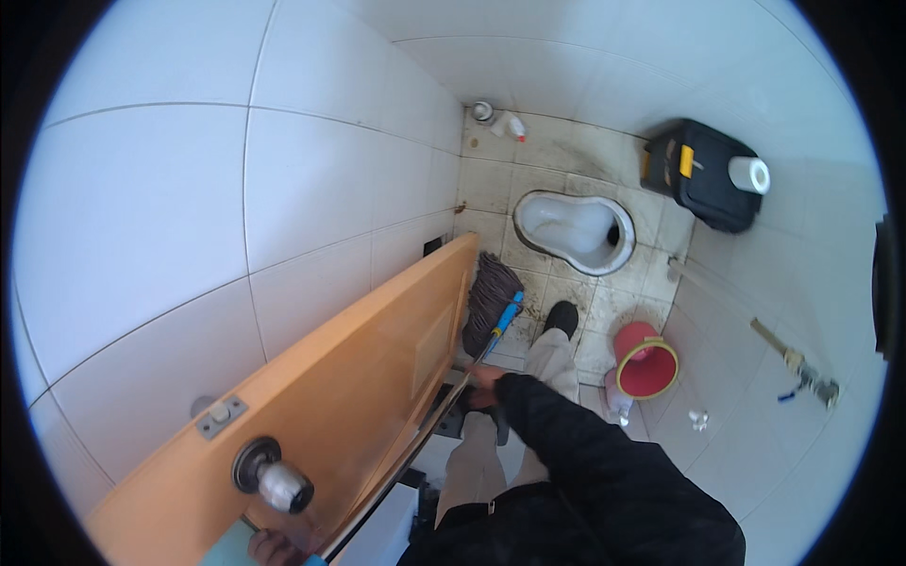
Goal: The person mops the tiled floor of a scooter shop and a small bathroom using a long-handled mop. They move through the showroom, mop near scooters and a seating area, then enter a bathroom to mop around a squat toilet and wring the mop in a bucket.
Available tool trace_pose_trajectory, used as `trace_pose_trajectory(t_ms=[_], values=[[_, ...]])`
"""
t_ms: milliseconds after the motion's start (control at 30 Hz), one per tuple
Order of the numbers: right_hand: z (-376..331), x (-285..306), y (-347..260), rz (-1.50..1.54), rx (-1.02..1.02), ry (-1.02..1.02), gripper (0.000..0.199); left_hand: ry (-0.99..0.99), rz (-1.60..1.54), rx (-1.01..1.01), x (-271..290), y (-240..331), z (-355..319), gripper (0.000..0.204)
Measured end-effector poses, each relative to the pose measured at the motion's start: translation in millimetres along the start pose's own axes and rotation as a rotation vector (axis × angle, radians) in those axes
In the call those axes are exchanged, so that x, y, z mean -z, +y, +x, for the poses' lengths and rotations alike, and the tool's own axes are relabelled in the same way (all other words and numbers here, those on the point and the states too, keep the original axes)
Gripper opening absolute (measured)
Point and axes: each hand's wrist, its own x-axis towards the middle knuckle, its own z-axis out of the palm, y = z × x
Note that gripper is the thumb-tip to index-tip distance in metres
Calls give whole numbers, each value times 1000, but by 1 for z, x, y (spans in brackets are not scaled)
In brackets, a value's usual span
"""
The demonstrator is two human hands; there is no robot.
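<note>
My right hand [483, 377], in a black sleeve, grips the dark handle of a mop [492, 300]. The mop has a blue collar and a dark purple string head, which rests on the dirty floor tiles beside the edge of an orange wooden door [368, 377]. My left hand [274, 547] shows only at the bottom edge, under the door's metal knob [274, 479]. Its fingers are curled close to the handle's upper end, and what they hold is hidden. My light trouser legs and a black shoe [562, 317] stand just short of a white squat toilet [576, 231].
A red bucket [645, 363] stands right of my foot, with a clear bottle beside it. A black case [703, 174] carrying a paper roll [749, 174] sits at the far right. Two bottles [498, 119] stand in the far corner. White tiled walls close in; a tap [802, 370] is on the right wall.
</note>
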Motion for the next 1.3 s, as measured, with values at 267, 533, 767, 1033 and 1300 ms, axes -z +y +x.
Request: trace_pose_trajectory(t_ms=[267,533,767,1033,1300], values=[[43,-84,31,-94,362,-24,17,-213,-589,246,67,56,12,30],[-184,-133,92,971,529,-31,23,-370,-1201,101,236,37,-51,21],[-310,-129,171,1201,861,67,22,-173,-1358,196,278,9,-84,26],[-385,-98,213,1232,1085,203,18,-4,-1305,422,294,28,-79,27],[-362,-90,216,1265,1013,312,20,-39,-1329,431,274,37,-72,31]])
